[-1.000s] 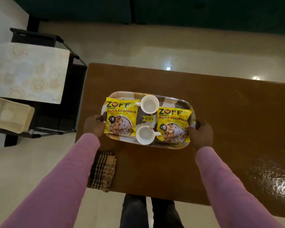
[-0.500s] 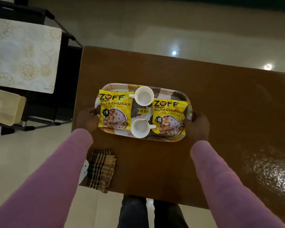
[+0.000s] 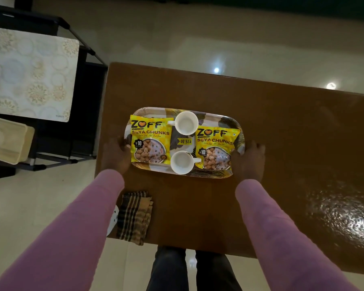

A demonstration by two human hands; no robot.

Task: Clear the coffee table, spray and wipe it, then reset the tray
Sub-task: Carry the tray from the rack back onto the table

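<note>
left hand (image 3: 116,154) grasps tray (image 3: 225,122) at left end | right hand (image 3: 249,160) grasps right end, likely keeping cups (image 3: 186,123) and packets (image 3: 150,139) level | cloth (image 3: 135,217) at near left corner of table (image 3: 282,127)

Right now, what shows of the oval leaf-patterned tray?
The oval tray, glossy pale with dark leaf print, sits level near the brown table's left end, bearing a left yellow packet, a right yellow packet, a far white cup and a near white cup. The left hand grips its left rim, the right hand its right.
</note>
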